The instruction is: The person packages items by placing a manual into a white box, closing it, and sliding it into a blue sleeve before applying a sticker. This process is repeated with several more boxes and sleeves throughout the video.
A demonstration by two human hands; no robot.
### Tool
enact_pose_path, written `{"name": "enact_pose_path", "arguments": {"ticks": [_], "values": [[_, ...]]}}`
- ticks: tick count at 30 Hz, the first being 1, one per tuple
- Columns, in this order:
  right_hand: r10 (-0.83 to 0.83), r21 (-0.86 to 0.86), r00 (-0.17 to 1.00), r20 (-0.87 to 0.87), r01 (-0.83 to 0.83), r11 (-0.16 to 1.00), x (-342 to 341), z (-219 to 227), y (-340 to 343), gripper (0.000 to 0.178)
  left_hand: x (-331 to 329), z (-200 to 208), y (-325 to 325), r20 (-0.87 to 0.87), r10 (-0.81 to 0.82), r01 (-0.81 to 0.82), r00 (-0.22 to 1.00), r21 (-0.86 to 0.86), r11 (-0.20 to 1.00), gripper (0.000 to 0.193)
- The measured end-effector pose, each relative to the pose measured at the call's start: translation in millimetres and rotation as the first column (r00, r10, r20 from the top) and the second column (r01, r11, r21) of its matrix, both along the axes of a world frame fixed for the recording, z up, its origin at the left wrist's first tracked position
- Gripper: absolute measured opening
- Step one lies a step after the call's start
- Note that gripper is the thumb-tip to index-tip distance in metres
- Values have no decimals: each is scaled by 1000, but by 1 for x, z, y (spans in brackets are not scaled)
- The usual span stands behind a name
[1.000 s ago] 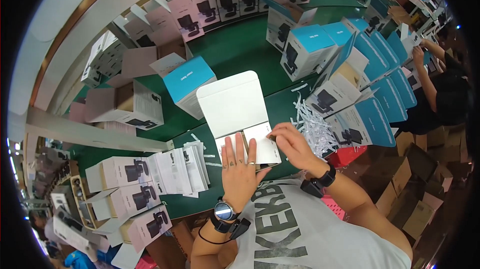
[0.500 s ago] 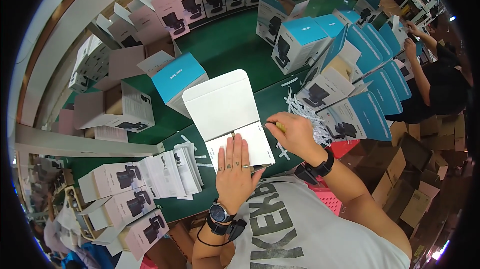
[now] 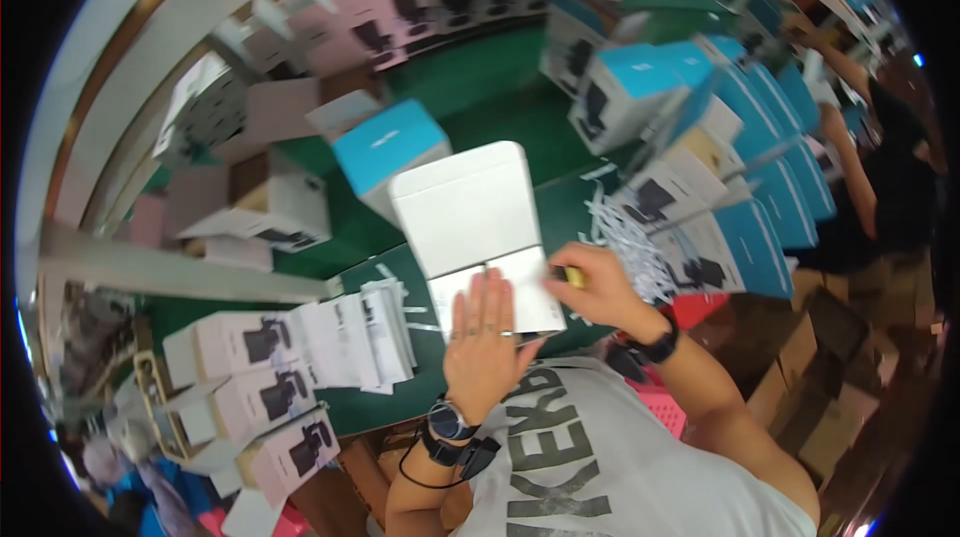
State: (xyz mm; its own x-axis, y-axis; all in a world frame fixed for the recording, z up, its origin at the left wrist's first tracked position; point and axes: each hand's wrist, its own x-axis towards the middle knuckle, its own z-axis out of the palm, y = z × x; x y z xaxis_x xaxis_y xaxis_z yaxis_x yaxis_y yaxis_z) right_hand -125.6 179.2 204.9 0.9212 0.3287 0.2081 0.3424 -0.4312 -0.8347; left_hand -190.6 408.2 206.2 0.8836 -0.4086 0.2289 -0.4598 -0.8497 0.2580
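A small white box [image 3: 462,207] with its lid flap raised lies on the green table in front of me. My left hand [image 3: 488,337] presses flat on the white panel in the box's lower half, fingers stretched out. At the box's right edge, my right hand [image 3: 603,287] is closed round a small yellow tool [image 3: 573,277]. Motion blur and my fingers hide most of this tool, so its kind cannot be made out.
A blue-topped carton [image 3: 390,147] stands beyond the box. Shredded white paper [image 3: 632,242] and open blue-flapped cartons [image 3: 690,247] lie to the right. White leaflets [image 3: 355,337] are stacked at left beside open cartons [image 3: 235,342]. A co-worker's arm [image 3: 850,167] shows far right.
The whole scene has shifted slightly rightward in the picture and is blurred. My right hand has turned somewhat, showing more of the yellow tool. My left hand stays flat on the box.
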Motion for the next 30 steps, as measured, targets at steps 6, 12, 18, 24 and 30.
{"name": "enact_pose_path", "arguments": {"ticks": [6, 12, 18, 24, 30], "values": [[-315, -440, 949, -11, 278, 854, -2, -8, -71, 28, -1, -6, -1, 17, -49, 50, 999, -35, 998, 91], [-48, -272, 970, 238, 114, 956, 3, 35, 4, 28, -11, -12, -1, 84, -87, 93, 993, -63, 994, 69], [62, -246, 917, 393, 40, 968, 19, 26, 90, 14, -18, -14, 7, 118, -163, 148, 980, 129, 981, 55], [46, -221, 907, 419, 53, 974, 22, 14, 104, 13, -18, -18, 8, 79, -171, 168, 982, 41, 985, 55], [81, -196, 917, 391, -3, 981, 26, 13, 109, 14, -17, -18, 13, 139, -171, 158, 975, 95, 983, 54]]}}
